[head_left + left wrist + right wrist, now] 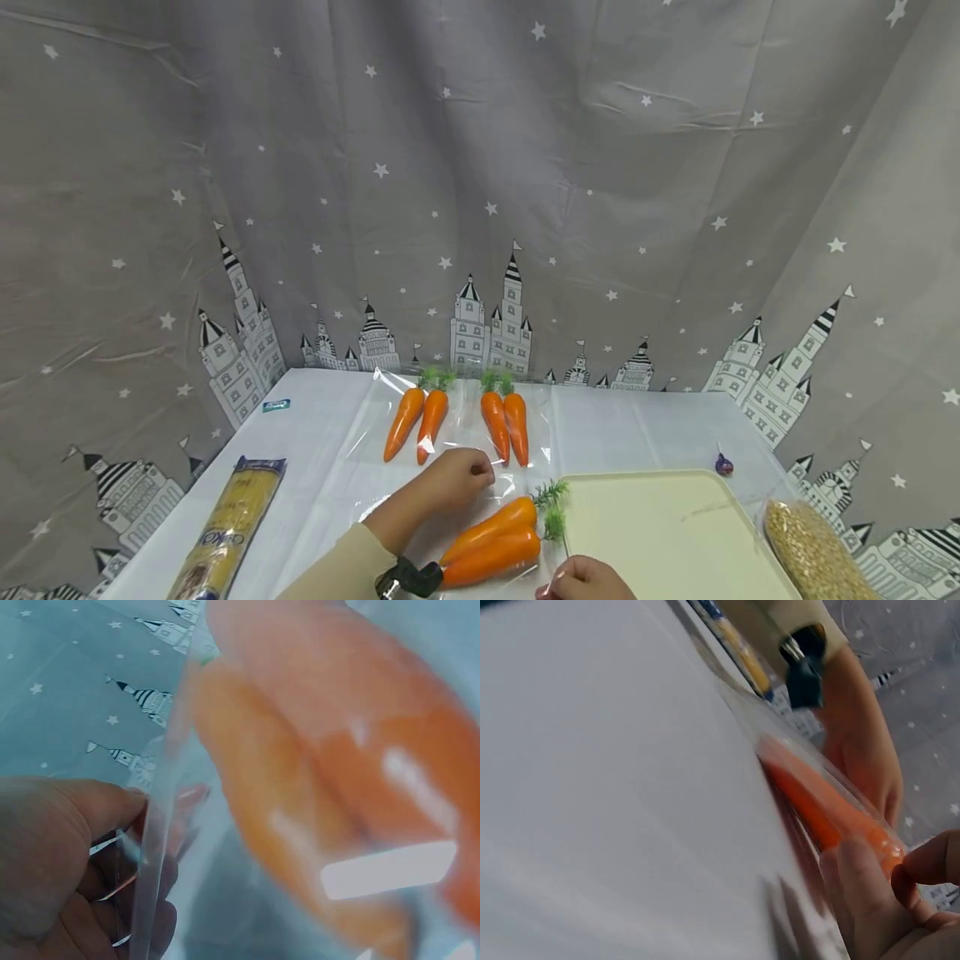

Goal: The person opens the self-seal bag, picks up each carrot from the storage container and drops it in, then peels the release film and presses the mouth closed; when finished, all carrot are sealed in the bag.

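A clear plastic bag (480,533) with two carrots (491,542) inside is being held near the front edge of the table (315,433), just left of the cream tray (675,533). The carrots are lying side by side, leafy tops pointing right toward the tray's left rim.

The far-left edge of the bag is being pinched by the left hand (453,482); in the left wrist view the film is seen gripped between thumb and curled fingers (45,855), with the carrots blurred just beyond. The near-right end of the bag is being pinched by the right hand (588,581), fingers curled; in the right wrist view a fingertip (866,885) is seen pressed against the film right at a carrot end. Only part of that hand is being shown in the head view, at the bottom edge.

Farther back, two more bagged pairs of carrots are lying flat: one pair (416,421) left, one pair (506,425) right, tops pointing away. A long packet of noodles (228,525) is lying at the left, well apart from the hands. A bag of grain (813,550) is lying just right of the tray. A small dark object (723,464) is sitting beyond the tray's far-right corner; what it is cannot be told. The table is backed by a grey star-and-castle curtain (480,167).
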The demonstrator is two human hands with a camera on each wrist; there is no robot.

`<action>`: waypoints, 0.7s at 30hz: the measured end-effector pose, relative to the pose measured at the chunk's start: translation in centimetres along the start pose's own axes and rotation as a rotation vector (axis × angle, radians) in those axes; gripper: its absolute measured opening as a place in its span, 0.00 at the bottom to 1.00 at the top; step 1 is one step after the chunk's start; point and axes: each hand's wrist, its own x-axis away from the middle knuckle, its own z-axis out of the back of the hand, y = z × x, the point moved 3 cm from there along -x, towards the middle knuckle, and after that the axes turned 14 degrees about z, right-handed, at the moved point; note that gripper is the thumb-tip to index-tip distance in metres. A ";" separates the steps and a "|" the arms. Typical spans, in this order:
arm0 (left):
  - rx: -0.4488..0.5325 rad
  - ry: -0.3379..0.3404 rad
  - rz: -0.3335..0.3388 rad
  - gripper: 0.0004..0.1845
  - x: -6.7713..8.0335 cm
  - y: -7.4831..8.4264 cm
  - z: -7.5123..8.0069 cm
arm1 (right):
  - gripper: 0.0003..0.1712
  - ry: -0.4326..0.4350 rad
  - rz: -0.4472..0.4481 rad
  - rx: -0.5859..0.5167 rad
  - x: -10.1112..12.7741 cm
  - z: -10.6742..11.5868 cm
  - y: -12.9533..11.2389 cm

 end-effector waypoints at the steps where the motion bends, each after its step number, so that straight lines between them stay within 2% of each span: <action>1: 0.011 0.010 0.000 0.06 0.2 -0.1 0.2 | 0.07 0.032 -0.013 -0.014 0.1 0.3 -0.4; 4: 0.074 0.033 0.000 0.06 0.7 -0.3 0.9 | 0.07 0.128 -0.050 -0.051 0.3 1.2 -1.7; 9: 0.276 0.042 0.034 0.09 1.8 -0.5 2.1 | 0.08 0.284 -0.030 -0.113 0.0 3.2 -3.4; 15: 0.475 0.078 0.060 0.11 3.3 -0.3 3.3 | 0.08 0.421 0.103 -0.166 -0.7 4.9 -5.4; 21: 0.572 0.145 0.042 0.12 4.5 0.1 4.2 | 0.07 0.457 0.219 -0.149 -1.2 5.5 -7.7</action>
